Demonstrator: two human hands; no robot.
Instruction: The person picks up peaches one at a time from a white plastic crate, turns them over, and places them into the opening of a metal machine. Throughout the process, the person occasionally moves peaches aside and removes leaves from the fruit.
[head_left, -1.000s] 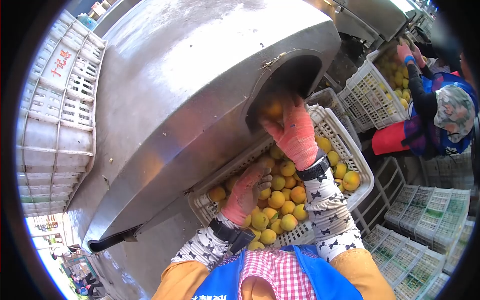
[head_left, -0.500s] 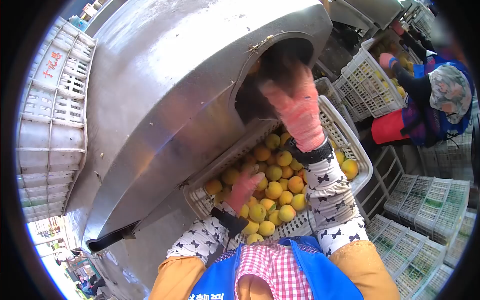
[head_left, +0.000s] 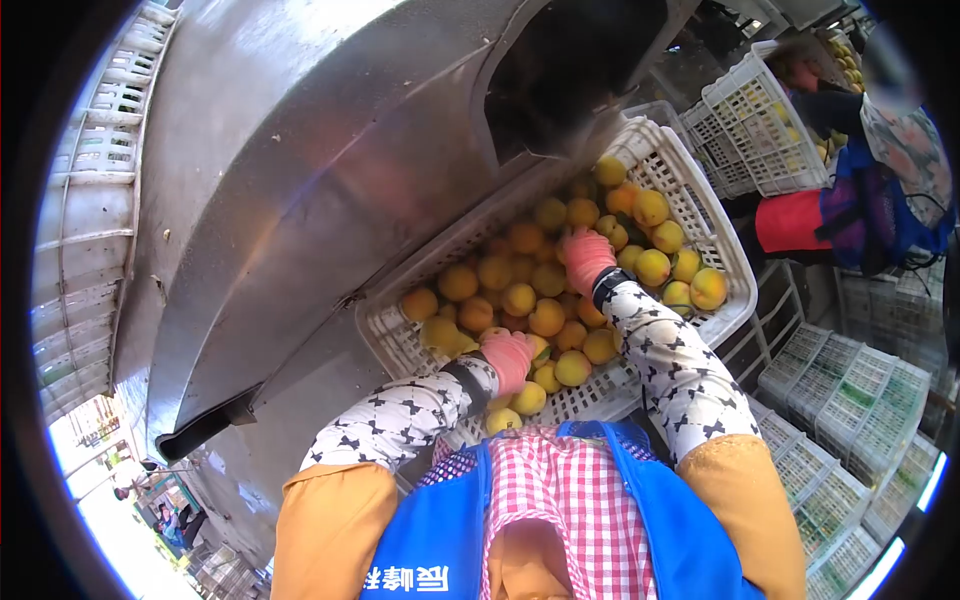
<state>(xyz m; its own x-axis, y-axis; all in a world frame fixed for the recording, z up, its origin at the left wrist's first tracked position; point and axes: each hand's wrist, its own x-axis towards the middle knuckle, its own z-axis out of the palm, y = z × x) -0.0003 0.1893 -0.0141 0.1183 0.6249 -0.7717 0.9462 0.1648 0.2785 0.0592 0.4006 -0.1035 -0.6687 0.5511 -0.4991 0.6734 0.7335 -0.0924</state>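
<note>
A white plastic crate (head_left: 737, 262) full of yellow-orange peaches (head_left: 547, 317) stands below the metal machine's opening. My left hand (head_left: 508, 360), in a pink glove, rests on the peaches near the crate's front edge; its fingertips are hidden among the fruit. My right hand (head_left: 586, 258), also gloved in pink, reaches down into the middle of the pile, its fingers curled and partly hidden by the peaches. Whether either hand grips a peach cannot be made out.
The curved metal machine (head_left: 330, 190) with a dark opening (head_left: 560, 75) spans the upper left. White crates (head_left: 95, 220) stand at far left. A co-worker (head_left: 870, 190) is beside another fruit crate (head_left: 760, 125) at upper right. Stacked crates (head_left: 850, 390) fill the lower right.
My right hand has come out of the machine's opening and down onto the peaches. My left hand has shifted slightly right. The view has shifted, and more peaches show on the crate's right side.
</note>
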